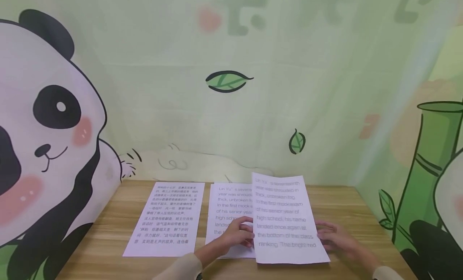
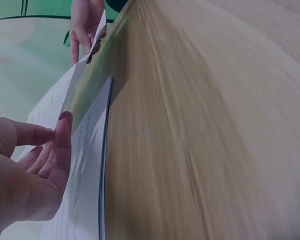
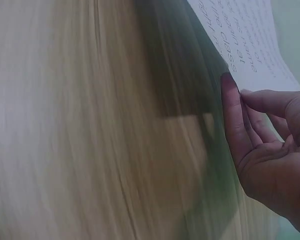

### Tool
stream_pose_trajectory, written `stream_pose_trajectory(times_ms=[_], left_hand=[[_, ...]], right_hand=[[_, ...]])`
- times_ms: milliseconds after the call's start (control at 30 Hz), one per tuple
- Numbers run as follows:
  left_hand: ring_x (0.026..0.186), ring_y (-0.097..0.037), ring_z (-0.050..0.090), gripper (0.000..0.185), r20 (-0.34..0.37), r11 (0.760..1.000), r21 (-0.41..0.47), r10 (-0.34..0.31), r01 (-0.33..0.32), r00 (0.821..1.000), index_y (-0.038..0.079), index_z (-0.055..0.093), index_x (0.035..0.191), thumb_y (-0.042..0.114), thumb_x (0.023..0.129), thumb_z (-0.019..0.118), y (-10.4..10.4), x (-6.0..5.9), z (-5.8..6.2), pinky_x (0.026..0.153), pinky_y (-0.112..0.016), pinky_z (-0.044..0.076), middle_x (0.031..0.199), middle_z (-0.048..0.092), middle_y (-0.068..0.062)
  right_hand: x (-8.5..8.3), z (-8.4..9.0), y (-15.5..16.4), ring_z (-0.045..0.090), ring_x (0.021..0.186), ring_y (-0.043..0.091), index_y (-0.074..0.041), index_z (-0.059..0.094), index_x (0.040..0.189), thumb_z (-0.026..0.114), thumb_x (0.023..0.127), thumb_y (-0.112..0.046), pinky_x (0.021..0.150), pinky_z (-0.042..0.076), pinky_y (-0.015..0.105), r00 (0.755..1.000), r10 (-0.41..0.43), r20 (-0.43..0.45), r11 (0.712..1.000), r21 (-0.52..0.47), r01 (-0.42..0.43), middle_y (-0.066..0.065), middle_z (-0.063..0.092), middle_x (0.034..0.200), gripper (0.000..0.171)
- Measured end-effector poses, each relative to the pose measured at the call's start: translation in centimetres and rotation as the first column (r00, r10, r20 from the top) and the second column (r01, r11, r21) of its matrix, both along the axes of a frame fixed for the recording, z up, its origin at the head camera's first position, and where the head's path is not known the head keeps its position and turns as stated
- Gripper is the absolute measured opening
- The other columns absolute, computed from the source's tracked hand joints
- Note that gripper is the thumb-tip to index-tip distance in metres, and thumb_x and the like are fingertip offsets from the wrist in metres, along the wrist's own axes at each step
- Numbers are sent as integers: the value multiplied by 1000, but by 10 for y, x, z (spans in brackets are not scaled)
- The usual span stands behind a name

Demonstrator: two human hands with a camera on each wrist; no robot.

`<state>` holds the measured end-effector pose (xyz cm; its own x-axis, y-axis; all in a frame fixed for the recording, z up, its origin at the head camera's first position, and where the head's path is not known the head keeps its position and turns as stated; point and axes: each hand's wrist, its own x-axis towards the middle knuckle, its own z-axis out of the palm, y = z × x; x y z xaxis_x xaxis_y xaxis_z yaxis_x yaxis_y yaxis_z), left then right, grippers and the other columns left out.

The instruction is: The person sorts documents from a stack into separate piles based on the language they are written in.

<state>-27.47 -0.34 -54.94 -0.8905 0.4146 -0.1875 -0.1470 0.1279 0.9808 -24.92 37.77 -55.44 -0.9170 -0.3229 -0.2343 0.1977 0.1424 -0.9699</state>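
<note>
A printed sheet of paper [image 1: 283,217] with large English text is held up off the wooden table, tilted toward the camera. My left hand [image 1: 234,236] pinches its left edge between thumb and fingers; the left wrist view shows this left hand [image 2: 35,170] close up. On the opposite side, my right hand [image 1: 336,238] grips the right edge. Thumb and fingertips of that right hand [image 3: 275,137] meet at the paper's border in the right wrist view. Beneath and to the left lies more English-text paper [image 1: 229,199], partly hidden by the raised sheet and left hand.
A sheet with Chinese text [image 1: 166,219] lies flat on the left part of the wooden table [image 1: 97,231]. Behind the table hangs a pale green backdrop [image 1: 162,91] printed with pandas, leaves and bamboo. The raised sheet casts a shadow on the wood.
</note>
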Motion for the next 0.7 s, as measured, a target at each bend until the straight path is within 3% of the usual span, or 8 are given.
stream_pose_trajectory(times_ms=[300,700], left_hand=[[70,-16,71,52,23,1000,25,-6,5,1000,2,58,135,-4,85,68,31,-1,-2,64,-31,63,97,71,-10],[68,-13,71,50,53,999,24,-37,36,998,4,59,135,-4,87,68,67,-2,-3,64,-29,62,97,74,-10]], right_hand=[[6,1,30,70,102,18,8,36,151,58,100,-6,87,61,42,997,-33,67,999,-20,35,0,72,111,57],[11,10,60,69,98,13,11,35,149,58,101,-8,85,60,39,997,-53,55,996,79,49,-3,73,107,56]])
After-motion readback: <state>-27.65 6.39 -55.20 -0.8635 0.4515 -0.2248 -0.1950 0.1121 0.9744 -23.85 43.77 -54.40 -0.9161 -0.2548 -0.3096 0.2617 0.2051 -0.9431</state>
